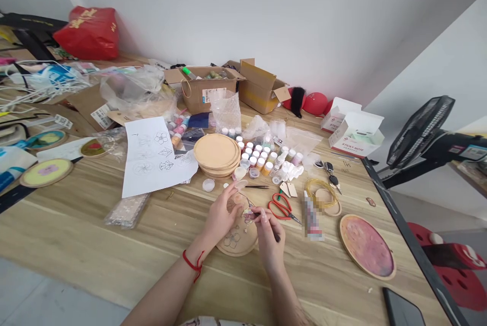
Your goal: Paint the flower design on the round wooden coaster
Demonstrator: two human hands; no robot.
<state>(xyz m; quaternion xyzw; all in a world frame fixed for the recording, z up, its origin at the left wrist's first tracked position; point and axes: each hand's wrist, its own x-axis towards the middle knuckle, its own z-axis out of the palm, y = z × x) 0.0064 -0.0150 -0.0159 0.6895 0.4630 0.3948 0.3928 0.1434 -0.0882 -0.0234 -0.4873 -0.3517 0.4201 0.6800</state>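
My right hand point(271, 237) is closed around a thin dark-handled tool point(276, 236), its tip pointing toward my left fingers. My left hand point(221, 218) is bent with its fingertips pinched over the far side of a round wooden plate point(243, 249); what they hold is too small to make out. Outlined flowers point(232, 239) show on the plate's face. Beyond my left fingertips is a small pale translucent disc point(240, 184). Dark tweezers point(257, 187) lie just past my hands, and red-handled scissors point(282, 208) are to the right.
Behind stand stacked wooden plates point(216, 151) and several paint bottles point(267, 168). Left lies a sheet of flower drawings point(146, 158). At right are a blurred tube point(312, 219), a yellow wire coil point(322, 189), a pink painted plate point(367, 247) and a phone point(402, 308).
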